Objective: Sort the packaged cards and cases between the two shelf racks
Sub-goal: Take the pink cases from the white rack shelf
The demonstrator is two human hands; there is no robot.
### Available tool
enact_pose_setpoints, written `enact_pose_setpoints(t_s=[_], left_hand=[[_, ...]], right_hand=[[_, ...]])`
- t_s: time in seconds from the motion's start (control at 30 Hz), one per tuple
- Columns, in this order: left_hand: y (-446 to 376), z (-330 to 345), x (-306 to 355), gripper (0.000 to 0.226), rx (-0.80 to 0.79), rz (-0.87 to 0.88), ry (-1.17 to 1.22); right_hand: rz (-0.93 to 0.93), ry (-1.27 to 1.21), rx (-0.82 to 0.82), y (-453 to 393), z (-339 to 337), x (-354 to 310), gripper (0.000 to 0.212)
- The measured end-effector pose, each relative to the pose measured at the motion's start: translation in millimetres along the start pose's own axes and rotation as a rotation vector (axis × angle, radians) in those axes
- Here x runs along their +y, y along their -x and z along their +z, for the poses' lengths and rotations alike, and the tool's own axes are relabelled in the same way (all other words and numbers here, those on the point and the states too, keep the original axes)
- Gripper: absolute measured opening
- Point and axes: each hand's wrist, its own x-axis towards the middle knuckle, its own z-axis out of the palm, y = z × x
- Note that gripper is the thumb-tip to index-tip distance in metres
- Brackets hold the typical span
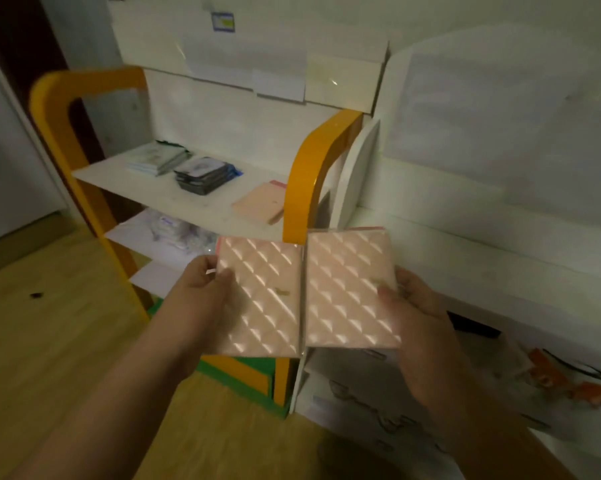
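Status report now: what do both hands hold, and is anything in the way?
Left hand grips a pink quilted packaged case. Right hand grips a second pink case. Both held before the orange-framed shelf rack; nothing blocks.

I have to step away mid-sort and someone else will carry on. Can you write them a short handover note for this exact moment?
Left hand: grips one pink quilted case by its left edge.
Right hand: grips a second pink case by its right edge. The two are held side by side in front of the racks.
Already on the orange rack's top shelf: a pink case, a dark card stack and a pale card stack.
White rack stands to the right; its lower shelf holds packets too blurred to name.
Left: both held cases still need shelving; probably beside the matching pink one.
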Motion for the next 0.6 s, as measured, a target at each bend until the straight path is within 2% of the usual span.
enact_pose_setpoints(t_s=[0.3,0.43,0.6], left_hand=[[-21,-57,-5,0.015,0.320,0.035,-0.039],[-43,-79,0,0.017,0.377,-0.024,-0.016],[-93,-93,14,0.018,0.365,-0.023,-0.023]], right_hand=[[0.020,0.029,-0.123,-21,73,11,0.031],[0.043,-0.003,-0.169,-43,107,19,0.032],[0.063,-0.056,-0.197,-92,149,33,0.033]])
